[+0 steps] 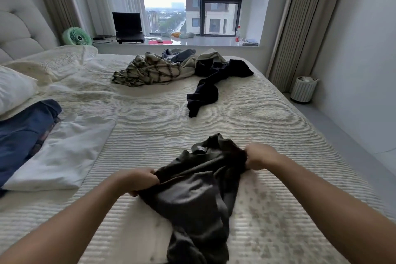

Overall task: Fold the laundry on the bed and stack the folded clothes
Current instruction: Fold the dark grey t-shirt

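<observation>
**Dark shirt held at both edges, ready to be spread flat**

The crumpled dark olive-grey cotton shirt (pixel 199 191) lies on the cream ribbed bedspread (pixel 267 118) between the two hands, its lower part trailing back toward the person. The left hand (pixel 140 180) pinches the cloth's left edge in curled fingers; the right hand (pixel 260 156) grips the opposite edge, a little farther out. Holding it at two opposite edges probably serves to pull the bunched fabric taut and flat before any fold.

To the left of the left hand lie two finished items: a folded white garment (pixel 64 152) partly overlapping a folded navy-blue garment (pixel 21 135), evidently the start of the stack.

Well beyond both hands sits the unfolded laundry, heaped together: one beige plaid shirt (pixel 150 70), one black garment (pixel 210 85) trailing toward the right hand, one khaki piece (pixel 206 57) and one grey-blue piece (pixel 180 53). That makes four waiting, though more may be hidden beneath.
</observation>
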